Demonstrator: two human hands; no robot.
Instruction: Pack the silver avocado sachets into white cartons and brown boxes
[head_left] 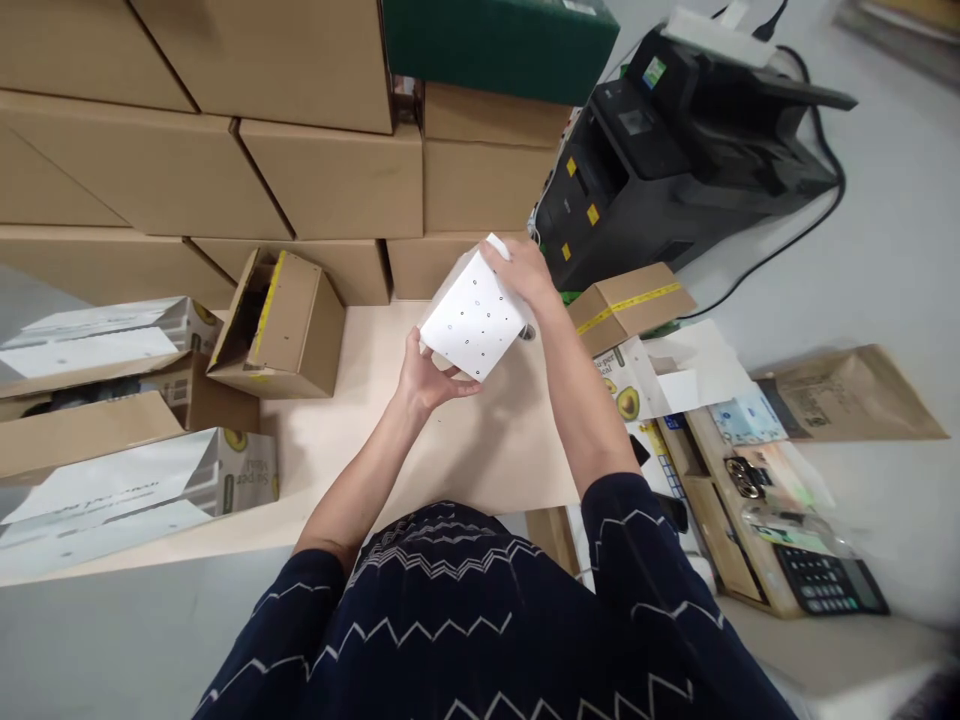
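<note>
Between my two hands is a white box (480,310) with small dark oval marks on its face, held tilted above the pale tabletop (375,420). My left hand (429,378) grips its lower left corner, thumb and fingers spread around the edge. Over the upper right corner, my right hand (521,268) is wrapped, its fingertips on the top edge. The underside and far side of the box are hidden from me. A small round metal-looking piece (528,332) shows just past the box's right edge, partly covered.
Cardboard cartons (322,180) are stacked along the back, with a dark green box (495,45) on top. Opened cartons (285,325) stand at left. A black printer (637,190) and a taped carton (630,305) are at right, near a wooden organizer (716,520) and a calculator (829,580).
</note>
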